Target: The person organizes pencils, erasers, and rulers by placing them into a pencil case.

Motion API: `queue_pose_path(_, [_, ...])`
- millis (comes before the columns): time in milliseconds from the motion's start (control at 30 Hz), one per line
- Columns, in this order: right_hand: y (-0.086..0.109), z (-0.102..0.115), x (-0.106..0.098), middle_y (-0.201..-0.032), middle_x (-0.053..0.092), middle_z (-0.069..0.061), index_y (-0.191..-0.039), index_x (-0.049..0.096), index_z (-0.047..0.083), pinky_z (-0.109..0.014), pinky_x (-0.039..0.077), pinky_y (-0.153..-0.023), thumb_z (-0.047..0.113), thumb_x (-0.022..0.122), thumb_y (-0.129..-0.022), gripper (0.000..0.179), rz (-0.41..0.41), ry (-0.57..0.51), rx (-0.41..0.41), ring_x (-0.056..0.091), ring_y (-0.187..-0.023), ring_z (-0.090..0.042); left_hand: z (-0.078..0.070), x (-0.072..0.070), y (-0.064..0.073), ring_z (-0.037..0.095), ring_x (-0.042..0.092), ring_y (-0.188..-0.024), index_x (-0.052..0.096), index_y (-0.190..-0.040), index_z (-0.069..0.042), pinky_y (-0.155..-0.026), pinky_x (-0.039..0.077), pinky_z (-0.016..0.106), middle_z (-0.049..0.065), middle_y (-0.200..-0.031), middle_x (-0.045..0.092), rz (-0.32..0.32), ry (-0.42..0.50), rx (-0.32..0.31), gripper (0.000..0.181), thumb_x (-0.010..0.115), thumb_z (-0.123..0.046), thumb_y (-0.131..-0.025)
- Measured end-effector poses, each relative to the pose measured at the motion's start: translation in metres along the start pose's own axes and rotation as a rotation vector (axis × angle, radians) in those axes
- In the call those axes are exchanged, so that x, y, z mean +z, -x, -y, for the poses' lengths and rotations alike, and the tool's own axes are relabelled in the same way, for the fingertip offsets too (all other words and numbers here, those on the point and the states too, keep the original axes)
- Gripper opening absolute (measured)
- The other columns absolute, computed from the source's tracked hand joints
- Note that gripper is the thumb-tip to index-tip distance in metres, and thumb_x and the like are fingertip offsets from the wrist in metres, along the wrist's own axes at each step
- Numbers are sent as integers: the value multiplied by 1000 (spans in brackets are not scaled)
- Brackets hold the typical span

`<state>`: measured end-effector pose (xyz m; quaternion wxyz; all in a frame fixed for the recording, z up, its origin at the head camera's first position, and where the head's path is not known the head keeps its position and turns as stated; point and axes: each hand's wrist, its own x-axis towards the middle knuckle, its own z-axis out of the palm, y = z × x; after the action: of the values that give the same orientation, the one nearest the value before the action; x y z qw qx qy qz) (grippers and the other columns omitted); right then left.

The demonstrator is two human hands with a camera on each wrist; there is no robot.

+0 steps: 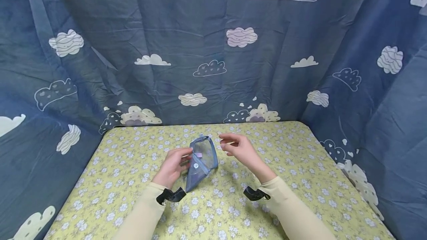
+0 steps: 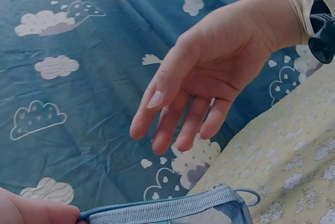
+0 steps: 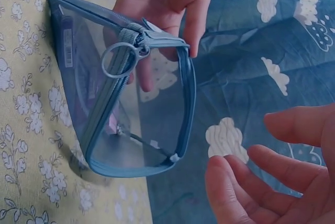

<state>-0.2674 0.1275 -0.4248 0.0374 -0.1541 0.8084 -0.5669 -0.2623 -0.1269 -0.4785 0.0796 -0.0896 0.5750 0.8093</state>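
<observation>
A see-through blue zip pouch [image 1: 204, 155] stands tilted close over the table, its blue trim framing clear sides. My left hand [image 1: 174, 164] pinches its left edge between thumb and fingers; in the left wrist view the pouch's zipped edge [image 2: 157, 208] runs out from those fingertips. A round ring pull [image 3: 125, 59] hangs from the zip in the right wrist view. Through the clear side show a small pinkish tag [image 3: 112, 124] and a white label [image 3: 68, 48]. To the right of the pouch, my right hand [image 1: 238, 147] is held apart from it, fingers loosely bent and holding nothing.
A yellow flowered cloth [image 1: 300, 195] covers the table under both hands. Dark blue curtains [image 1: 200, 40] with cloud prints rise behind the table and along both sides. Black wrist cameras sit on both cuffs.
</observation>
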Motion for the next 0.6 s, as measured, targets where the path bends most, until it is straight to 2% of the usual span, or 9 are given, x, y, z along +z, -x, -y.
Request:
queue_pose_path(67, [4,6,-2,-119,66,-17,-138,60,5,-48,56,-82,9,63,-100,39,6,10,-13,66,-104,-38,1,5,-2,24,60,-94,68,-88,-7,-89,45,46,4,-90,67,-1,-16,11,6,70,-10,-93])
queue_pose_path(200, [5,2,-5,-117,67,-14,-137,62,8,-43,57,-79,13,65,-99,38,-2,39,-35,68,-99,-32,4,14,-3,25,59,-93,65,-83,-7,-89,45,46,2,-87,66,4,-57,44,11,68,-9,-93])
queue_pose_path(333, [2,-8,-8,-119,68,-12,-135,64,18,-42,57,-80,21,68,-98,37,-20,50,-26,68,-98,-25,7,22,-2,26,58,-95,66,-85,-7,-90,44,45,3,-91,65,0,-93,70,10,71,-12,-92])
queue_pose_path(433, [4,-8,-8,-120,67,-14,-134,64,17,-46,56,-81,21,69,-97,38,-20,36,-21,68,-100,-30,9,23,-2,30,55,-100,66,-87,-6,-94,43,48,5,-95,63,-8,-111,68,13,72,-16,-91])
queue_pose_path(600, [5,-8,-9,-118,66,-12,-135,64,15,-49,56,-83,20,69,-97,38,-23,40,-8,67,-98,-28,13,20,0,35,52,-108,68,-104,3,-101,41,52,10,-104,63,7,-127,41,23,71,-18,-94])
